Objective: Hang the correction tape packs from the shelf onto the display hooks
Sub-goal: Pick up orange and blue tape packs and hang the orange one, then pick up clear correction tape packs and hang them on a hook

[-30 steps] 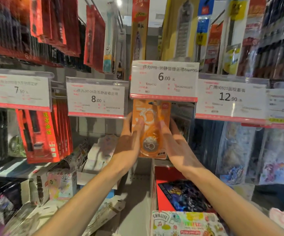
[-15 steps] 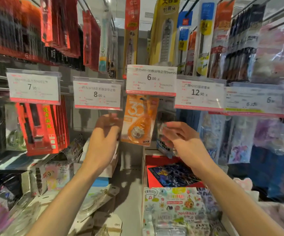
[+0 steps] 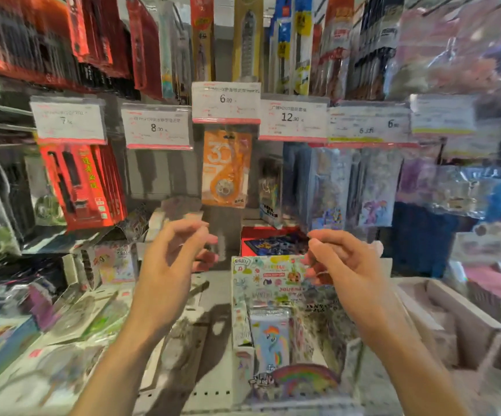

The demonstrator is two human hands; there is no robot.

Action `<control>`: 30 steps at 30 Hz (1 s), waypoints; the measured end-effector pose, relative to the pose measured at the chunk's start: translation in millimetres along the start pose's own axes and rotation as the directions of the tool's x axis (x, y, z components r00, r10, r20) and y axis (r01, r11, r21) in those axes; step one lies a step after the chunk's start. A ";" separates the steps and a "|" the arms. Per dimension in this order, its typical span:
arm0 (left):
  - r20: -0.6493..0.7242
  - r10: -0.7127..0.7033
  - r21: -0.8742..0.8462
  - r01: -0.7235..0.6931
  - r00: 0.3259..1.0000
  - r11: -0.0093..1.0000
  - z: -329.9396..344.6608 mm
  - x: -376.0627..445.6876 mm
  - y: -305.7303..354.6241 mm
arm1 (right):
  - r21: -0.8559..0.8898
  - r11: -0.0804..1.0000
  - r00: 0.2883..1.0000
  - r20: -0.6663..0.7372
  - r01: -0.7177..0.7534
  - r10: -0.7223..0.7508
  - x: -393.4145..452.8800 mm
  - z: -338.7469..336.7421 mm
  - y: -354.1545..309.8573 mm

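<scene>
An orange correction tape pack [image 3: 226, 168] hangs from the display hook under the 6.00 price tag [image 3: 226, 101], upright and free of both hands. My left hand [image 3: 173, 256] is below and left of it, fingers loosely curled with nothing in them. My right hand [image 3: 344, 259] is below and right of the pack, fingers half curled and also holding nothing. The frame is blurred by motion.
Red packs [image 3: 82, 184] hang at the left under the 7 tag. Clear sticker bags [image 3: 345, 184] hang at the right under the 12.90 tag [image 3: 292, 119]. On the shelf below sit a sticker display box [image 3: 268, 298], a red tray [image 3: 261, 235] and loose packets [image 3: 78, 319].
Both hands let go of the orange pack and dropped down away from it; the pack now hangs by itself. The view shifted and lowered.
</scene>
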State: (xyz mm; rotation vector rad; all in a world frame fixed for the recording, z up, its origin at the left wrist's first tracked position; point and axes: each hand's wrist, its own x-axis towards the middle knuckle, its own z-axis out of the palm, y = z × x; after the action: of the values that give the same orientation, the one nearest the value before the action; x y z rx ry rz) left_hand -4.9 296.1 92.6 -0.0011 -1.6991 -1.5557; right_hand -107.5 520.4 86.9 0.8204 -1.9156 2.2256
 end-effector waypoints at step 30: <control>0.006 -0.162 0.011 0.162 0.987 0.987 -258.0 6.8 -48.2 | -0.124 0.988 0.992 -0.097 -0.090 0.078 -54.1 230.0 37.3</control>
State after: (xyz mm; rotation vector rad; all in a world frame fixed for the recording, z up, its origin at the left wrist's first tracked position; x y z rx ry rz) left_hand 107.6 66.6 32.5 0.1403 -1.7489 -1.6674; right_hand 0.2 311.0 44.9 0.6196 -2.0593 2.1182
